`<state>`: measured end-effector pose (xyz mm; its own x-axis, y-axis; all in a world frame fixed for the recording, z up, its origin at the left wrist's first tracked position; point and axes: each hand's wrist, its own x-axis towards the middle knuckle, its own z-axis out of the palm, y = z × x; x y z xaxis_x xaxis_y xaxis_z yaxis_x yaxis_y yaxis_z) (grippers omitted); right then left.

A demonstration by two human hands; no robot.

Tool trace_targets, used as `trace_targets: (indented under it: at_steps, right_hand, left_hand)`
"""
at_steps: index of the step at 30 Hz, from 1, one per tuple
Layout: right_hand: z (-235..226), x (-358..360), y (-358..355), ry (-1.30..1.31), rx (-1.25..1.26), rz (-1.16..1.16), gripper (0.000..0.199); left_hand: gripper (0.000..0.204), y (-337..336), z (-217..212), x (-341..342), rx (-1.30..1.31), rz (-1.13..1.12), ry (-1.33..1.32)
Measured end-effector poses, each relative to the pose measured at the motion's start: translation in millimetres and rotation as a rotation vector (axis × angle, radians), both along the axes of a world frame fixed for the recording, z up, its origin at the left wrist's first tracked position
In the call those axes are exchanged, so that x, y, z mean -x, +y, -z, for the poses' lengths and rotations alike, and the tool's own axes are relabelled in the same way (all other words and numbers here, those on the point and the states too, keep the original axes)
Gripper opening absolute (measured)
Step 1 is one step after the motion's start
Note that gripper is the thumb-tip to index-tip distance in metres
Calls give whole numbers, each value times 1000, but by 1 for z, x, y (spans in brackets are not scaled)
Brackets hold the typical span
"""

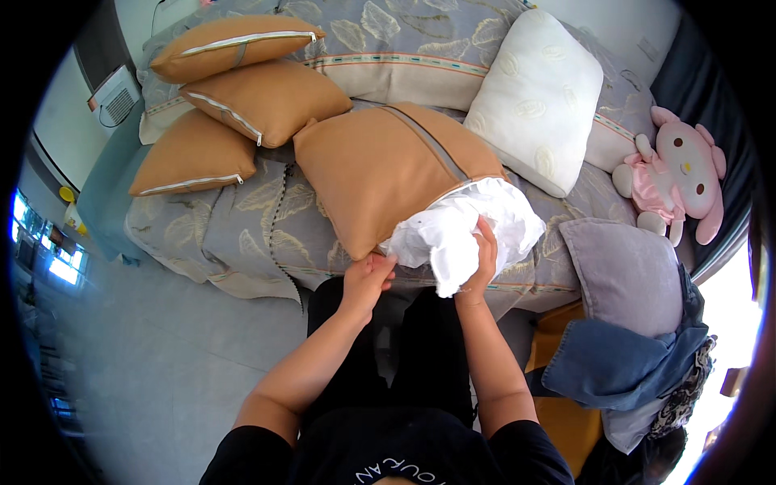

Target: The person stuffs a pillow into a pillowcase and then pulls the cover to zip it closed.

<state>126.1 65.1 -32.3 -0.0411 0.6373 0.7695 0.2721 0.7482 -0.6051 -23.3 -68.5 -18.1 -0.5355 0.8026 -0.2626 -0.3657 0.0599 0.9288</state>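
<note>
A tan cushion cover (372, 170) with a grey stripe lies on the sofa before me, its mouth facing me. From that opening bulges a crumpled white cushion insert (493, 218), partly inside the cover. My left hand (368, 283) is closed on the near left corner of the cover's edge, fingers curled in a pinch. On the right side of the opening, my right hand (482, 263) is pressed against the white insert, fingers bent around a fold of it. The fingertips of that hand are partly hidden by the fabric.
Three zipped tan cushions (267, 101) are stacked at the left of the patterned sofa (202, 234). A white pillow (537, 97) leans behind on the right, near a pink plush toy (679, 174). Beside my right arm, a grey cushion (626, 275) and blue cloth (606, 364) are heaped.
</note>
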Motion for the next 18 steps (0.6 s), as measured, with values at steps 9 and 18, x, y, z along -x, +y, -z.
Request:
trace_targets:
  at_steps: [9, 18]
  right_hand:
    - [1, 6, -18, -501, -556, -134, 9]
    - [1, 43, 11, -623, -371, -105, 13]
  left_hand:
    - [20, 34, 66, 19, -235, -404, 345]
    - [8, 4, 54, 47, -150, -21, 822]
